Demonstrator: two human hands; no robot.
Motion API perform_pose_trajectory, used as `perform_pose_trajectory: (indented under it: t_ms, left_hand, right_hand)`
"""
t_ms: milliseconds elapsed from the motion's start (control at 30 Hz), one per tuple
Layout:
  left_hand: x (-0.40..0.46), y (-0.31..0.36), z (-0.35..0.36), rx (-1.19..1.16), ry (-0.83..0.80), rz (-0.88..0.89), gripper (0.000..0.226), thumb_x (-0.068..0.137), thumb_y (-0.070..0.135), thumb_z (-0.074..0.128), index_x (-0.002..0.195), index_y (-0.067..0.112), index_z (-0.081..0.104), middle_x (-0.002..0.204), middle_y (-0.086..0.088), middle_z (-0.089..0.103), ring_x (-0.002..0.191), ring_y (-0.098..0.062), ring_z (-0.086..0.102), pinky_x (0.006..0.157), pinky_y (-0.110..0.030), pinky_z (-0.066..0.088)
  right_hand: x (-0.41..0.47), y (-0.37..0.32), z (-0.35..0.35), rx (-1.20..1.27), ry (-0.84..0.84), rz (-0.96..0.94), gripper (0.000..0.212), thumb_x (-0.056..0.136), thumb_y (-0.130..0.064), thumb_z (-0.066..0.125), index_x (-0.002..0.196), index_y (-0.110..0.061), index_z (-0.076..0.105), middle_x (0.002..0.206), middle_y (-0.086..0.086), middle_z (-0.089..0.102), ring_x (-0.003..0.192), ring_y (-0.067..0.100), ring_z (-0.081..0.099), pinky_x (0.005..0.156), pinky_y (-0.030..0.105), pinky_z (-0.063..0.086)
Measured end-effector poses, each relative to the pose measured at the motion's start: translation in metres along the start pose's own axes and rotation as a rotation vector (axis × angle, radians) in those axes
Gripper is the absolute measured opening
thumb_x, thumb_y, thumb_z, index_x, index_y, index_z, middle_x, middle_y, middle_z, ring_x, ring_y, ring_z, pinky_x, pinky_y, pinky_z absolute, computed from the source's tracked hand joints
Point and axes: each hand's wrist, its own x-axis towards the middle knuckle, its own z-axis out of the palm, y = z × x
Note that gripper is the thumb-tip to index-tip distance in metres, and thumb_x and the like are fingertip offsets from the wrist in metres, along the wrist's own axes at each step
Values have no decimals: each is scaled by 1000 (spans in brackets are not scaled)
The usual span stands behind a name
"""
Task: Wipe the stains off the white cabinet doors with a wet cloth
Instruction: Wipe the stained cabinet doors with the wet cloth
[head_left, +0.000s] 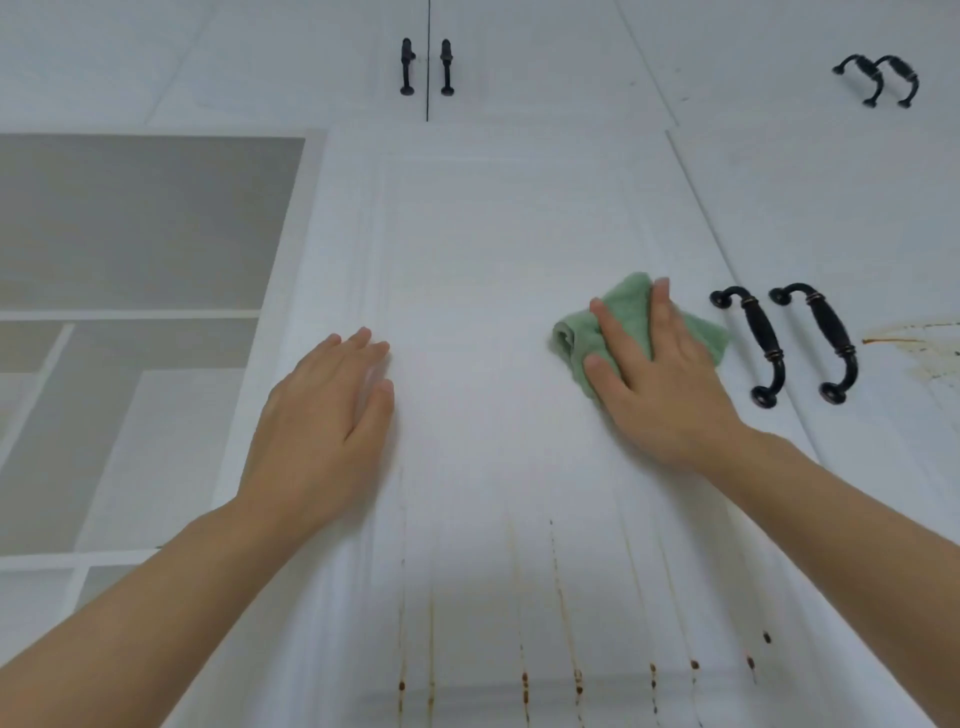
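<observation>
Head view, left to right: an open cabinet bay (145, 312) with grey shelves, then the white cabinet door (493, 234) being cleaned. The left hand (322, 426) lies flat on that door, fingers together, holding nothing, apparently bracing it. To its right, the right hand (654, 379) presses a green cloth (623, 312) against the door, fingers spread over it. Brown drip stains (561, 623) run as long vertical streaks below both hands, toward the door's bottom edge; I count about 7 streaks, some faint. The right hand, with the cloth, sits above the right-hand streaks, so the next wipe probably goes straight down along their length. Further right, 2 black handles (769, 345) flank a door seam, and 1 more brown smear (904, 338) marks the neighbouring door. 4 further handles sit higher up.
</observation>
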Motion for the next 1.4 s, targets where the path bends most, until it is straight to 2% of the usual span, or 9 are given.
perform_pose_trajectory:
  t_ms: [100, 233, 400, 533, 667, 867, 1033, 1133, 1400]
  left_hand:
    - [-14, -15, -6, 16, 18, -2, 71, 79, 56, 18, 136, 23, 45, 147, 11, 33, 140, -8, 19, 112, -34, 17]
    - [-29, -32, -11, 69, 25, 11, 69, 82, 52, 19, 135, 19, 48, 147, 9, 32, 139, -13, 23, 113, -40, 21]
    - [-44, -39, -16, 86, 2, 6, 67, 84, 50, 19, 137, 19, 44, 146, 12, 28, 139, -14, 23, 112, -39, 21]
    - [-51, -42, -24, 51, -38, 9, 66, 84, 52, 19, 140, 23, 40, 147, 18, 21, 140, -5, 17, 110, -20, 12]
    - [-54, -42, -25, -29, -72, -8, 57, 87, 42, 23, 141, 28, 36, 144, 27, 17, 137, 8, 10, 97, 4, 2]
    - [-55, -46, -31, -207, -65, -72, 56, 89, 43, 25, 142, 25, 31, 145, 15, 35, 132, 2, 29, 106, -20, 24]
    - [-60, -40, -28, -153, -70, -30, 58, 90, 44, 24, 142, 21, 35, 150, 8, 30, 139, -5, 21, 113, -29, 19]
    - [-66, -37, -24, -81, -123, 45, 65, 87, 50, 18, 140, 19, 40, 152, 8, 26, 142, -6, 12, 114, -31, 14]
    - [-72, -40, -25, -17, -173, 97, 70, 85, 50, 10, 141, 18, 37, 153, 10, 21, 137, 3, 1, 105, -23, 13]
  right_hand:
    - [18, -34, 12, -88, 30, 31, 56, 98, -49, 16, 149, -38, -5, 157, 7, -19, 144, 18, -17, 115, 44, -8]
    - [-36, -83, 42, -104, -21, -329, 62, 92, -52, 2, 150, -32, -5, 157, 6, -16, 144, 18, -16, 115, 44, -8]
    - [-81, -83, 52, -99, -91, -652, 57, 96, -50, 21, 149, -32, 18, 159, 5, 7, 146, 20, 7, 115, 45, 8]
    - [-13, -98, 39, -76, -55, -358, 55, 95, -57, 20, 147, -47, 2, 155, 5, -26, 144, 19, -17, 115, 42, -6]
    - [27, -123, 39, -107, -62, -206, 57, 97, -51, 21, 148, -41, -1, 156, 6, -21, 144, 22, -18, 113, 47, -10]
    - [-34, -130, 56, -132, -24, -378, 58, 98, -46, 16, 151, -30, -1, 158, 3, -14, 144, 18, -14, 113, 41, -11]
    - [-128, -127, 70, -103, -87, -491, 57, 95, -43, 24, 150, -24, 22, 159, 7, 5, 146, 23, 2, 116, 45, 0]
    - [-145, -120, 73, -131, -129, -507, 58, 96, -46, 24, 150, -28, 15, 159, 3, 4, 146, 20, 2, 115, 44, 4]
    - [-58, -119, 49, -109, -59, -77, 59, 97, -50, 12, 148, -33, -12, 157, 1, -21, 143, 15, -19, 112, 39, -13]
